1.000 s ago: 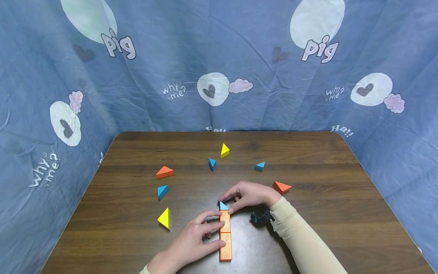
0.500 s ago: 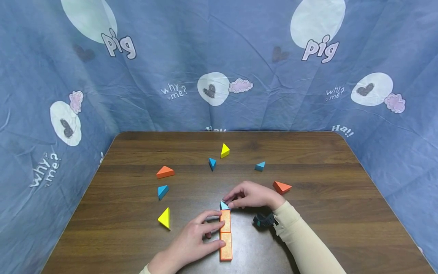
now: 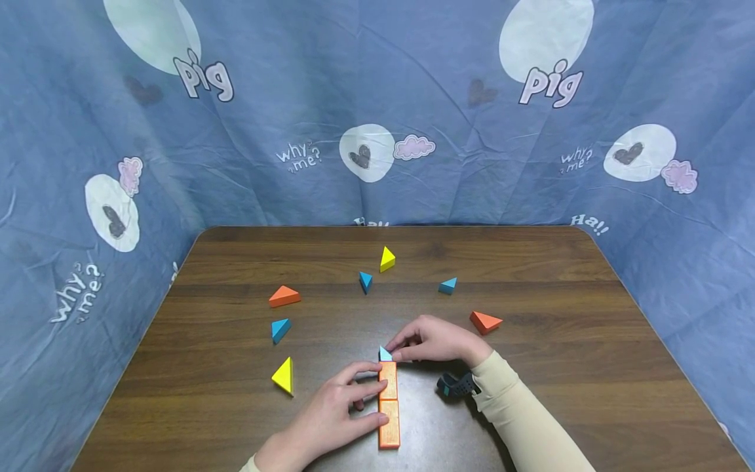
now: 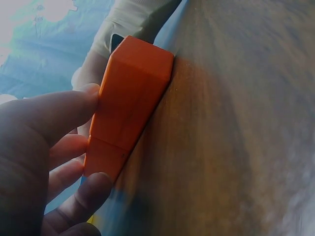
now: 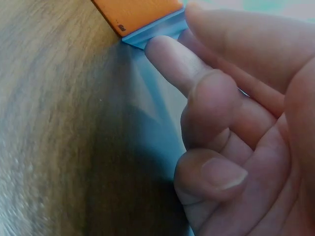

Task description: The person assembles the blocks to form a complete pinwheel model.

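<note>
Two orange rectangular blocks lie end to end in a column, the near one (image 3: 391, 434) against the far one (image 3: 390, 373). My left hand (image 3: 330, 406) rests its thumb and fingertips along their left side and top edge, fingers fairly straight. At the column's far end sits a light blue triangular block (image 3: 385, 354), its base against the orange end. My right hand (image 3: 442, 339) pinches this small triangle between thumb and index finger, the other fingers curled. In the right wrist view, the triangle (image 5: 157, 28) is partly covered by fingertips.
Yellow (image 3: 284, 377), blue (image 3: 280, 330) and orange (image 3: 284, 296) triangular blocks lie on the left. Farther back are blue (image 3: 366, 282), yellow (image 3: 387, 259) and light blue (image 3: 448, 286) ones. Another orange triangle (image 3: 486, 322) lies beyond the right wrist. A patterned curtain (image 3: 377, 98) surrounds the wooden table (image 3: 531, 262).
My right fingers have drawn back slightly to the right and shifted their grasp on the light blue triangle. The left hand and orange blocks stay in place.
</note>
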Available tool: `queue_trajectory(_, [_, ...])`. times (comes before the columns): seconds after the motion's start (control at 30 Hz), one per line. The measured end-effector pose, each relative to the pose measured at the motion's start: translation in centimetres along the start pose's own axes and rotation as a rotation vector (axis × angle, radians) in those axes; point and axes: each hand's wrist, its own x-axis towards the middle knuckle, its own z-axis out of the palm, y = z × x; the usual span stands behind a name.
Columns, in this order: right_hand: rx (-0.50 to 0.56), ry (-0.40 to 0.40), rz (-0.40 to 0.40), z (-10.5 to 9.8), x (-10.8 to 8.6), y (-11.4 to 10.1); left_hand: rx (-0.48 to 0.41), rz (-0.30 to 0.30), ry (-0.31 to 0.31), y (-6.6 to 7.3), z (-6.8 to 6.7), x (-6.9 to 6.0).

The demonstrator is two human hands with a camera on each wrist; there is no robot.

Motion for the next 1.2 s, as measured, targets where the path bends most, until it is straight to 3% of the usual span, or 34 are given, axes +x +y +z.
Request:
queue_trajectory(0.2, [-0.002, 0.010, 0.004, 0.1, -0.1, -0.4, 0.013, 0.017, 0.016, 0.0, 0.1, 0.0])
queue_trajectory(0.33, [-0.031, 0.062, 0.008, -0.4, -0.9, -1.0, 0.020, 0.016, 0.006, 0.0, 0.0, 0.0])
queue_trajectory(0.47, [-0.061, 0.183, 0.017, -1.5, -2.6, -1.9, 0.019, 0.010, -0.003, -0.1, 0.0, -0.1])
queue_trajectory(0.67, [-0.132, 0.450, 0.039, -3.3, -6.4, -2.0, 0.007, 0.014, 0.011, 0.0, 0.1, -0.1])
queue_trajectory(0.83, [-0.139, 0.629, 0.121, -4.4, -10.1, -1.3, 0.001, 0.000, 0.011, 0.1, 0.1, 0.0])
queue_trajectory(0.93, [-0.203, 0.722, 0.181, -4.6, -12.2, -0.4, -0.001, -0.007, 0.006, 0.1, 0.1, 0.0])
queue_trajectory(1.07, [-0.291, 0.794, 0.254, -4.2, -14.1, 1.7, 0.000, -0.011, 0.003, 0.1, 0.1, 0.0])
queue_trajectory(1.2, [-0.301, 0.823, 0.297, -3.3, -14.8, 3.8, -0.002, -0.023, -0.005, 0.1, 0.0, -0.1])
